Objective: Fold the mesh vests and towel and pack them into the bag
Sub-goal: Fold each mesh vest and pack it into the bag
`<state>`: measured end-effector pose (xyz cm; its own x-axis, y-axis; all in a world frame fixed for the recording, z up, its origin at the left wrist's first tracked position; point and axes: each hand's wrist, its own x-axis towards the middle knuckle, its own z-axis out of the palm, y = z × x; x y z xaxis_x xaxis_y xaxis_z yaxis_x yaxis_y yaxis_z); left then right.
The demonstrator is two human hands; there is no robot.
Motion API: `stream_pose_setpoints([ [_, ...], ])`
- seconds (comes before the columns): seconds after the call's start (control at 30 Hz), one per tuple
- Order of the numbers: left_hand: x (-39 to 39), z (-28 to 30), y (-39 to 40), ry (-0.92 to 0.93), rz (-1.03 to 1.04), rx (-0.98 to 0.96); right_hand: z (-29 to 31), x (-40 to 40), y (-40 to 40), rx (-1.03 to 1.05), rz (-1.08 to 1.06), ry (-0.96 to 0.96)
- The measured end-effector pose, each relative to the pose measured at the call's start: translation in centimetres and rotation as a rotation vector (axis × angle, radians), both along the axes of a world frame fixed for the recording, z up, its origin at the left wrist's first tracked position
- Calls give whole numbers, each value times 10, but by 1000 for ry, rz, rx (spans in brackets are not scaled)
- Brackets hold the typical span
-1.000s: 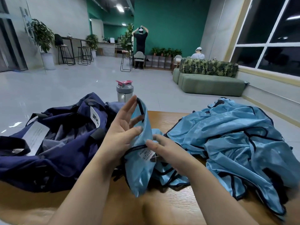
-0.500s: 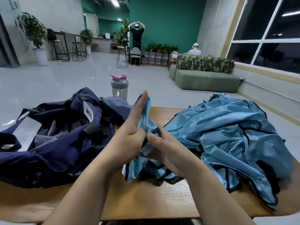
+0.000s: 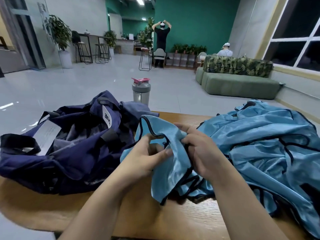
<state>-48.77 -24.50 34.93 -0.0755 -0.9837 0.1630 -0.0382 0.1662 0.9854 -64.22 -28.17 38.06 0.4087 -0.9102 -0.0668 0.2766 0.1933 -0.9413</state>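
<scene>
- Between the bag (image 3: 72,153) on the left and the heap of vests (image 3: 270,153) on the right, near the middle of the worktop (image 3: 173,220), I hold one light-blue mesh vest (image 3: 173,163) in both hands.
- A second ago my left hand (image 3: 143,158) stood upright with its fingers straight against a raised strip of the vest; now it has dropped and curled, pinching the cloth between thumb and fingers.
- My right hand (image 3: 202,151) has shifted too: it was pulling at the white label, and now its grip is bunched round the vest's dark-trimmed edge, with the label out of sight.
- The vest itself has come down from that tall, narrow fold into a wider drape that hangs between my hands and trails onto the worktop at its near end.
- I judge this means I am still looking for the shoulders or the hem so I can start a fold; no clean fold is made yet.
- The bag lies slumped and open, with a grey-blue cloth (image 3: 136,110) at its far right edge that may be the towel, though I cannot tell for certain.
- The heap of vests looks unfolded, so most of the task remains.
- Beyond the bag stands a shaker bottle (image 3: 141,90), untouched.
</scene>
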Motion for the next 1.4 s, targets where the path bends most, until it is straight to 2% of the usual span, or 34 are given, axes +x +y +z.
stream_pose_setpoints([
  [0.07,-10,3,-3,32,58,-54,-4,-6,-3,2,-47,-46],
  [0.13,-16,7,-6,-14,208,-131,-8,-15,1,-37,-53,-111],
  [0.23,-23,11,-5,-29,376,-243,-8,-25,16,-272,47,54],
  [0.33,-31,15,-2,-25,352,-305,-8,-24,21,-405,15,247],
  [0.47,-26,18,0,-5,363,-328,-7,-25,17,-447,-170,224],
  [0.53,-18,17,0,-37,363,-323,-3,-30,17,-515,-209,283],
  [0.6,-12,17,1,-41,309,-313,0,-32,19,-608,-222,414],
  [0.7,-10,23,5,108,166,-279,4,-28,22,-760,-300,683],
  [0.77,-10,25,7,157,111,-272,5,-27,21,-826,-389,753],
  [0.8,-10,24,7,134,99,-281,6,-26,20,-799,-416,687],
  [0.83,-10,24,6,105,94,-287,7,-26,20,-705,-421,535],
  [0.9,-7,20,1,45,125,-275,13,-24,18,-384,-381,73],
  [0.93,-4,18,-1,-24,162,-261,15,-24,17,-264,-380,-92],
  [0.97,1,14,-3,-149,190,-250,16,-25,15,-224,-405,-133],
  [1.03,7,6,-3,-444,149,-188,13,-27,11,-277,-485,1],
  [1.13,-2,-1,4,-654,-26,-112,9,-25,11,-359,-546,136],
  [1.27,-29,-6,10,-728,-44,-129,8,-19,15,-452,-553,242],
  [1.4,-39,-11,0,-684,81,-326,10,-17,20,-503,-505,251],
])
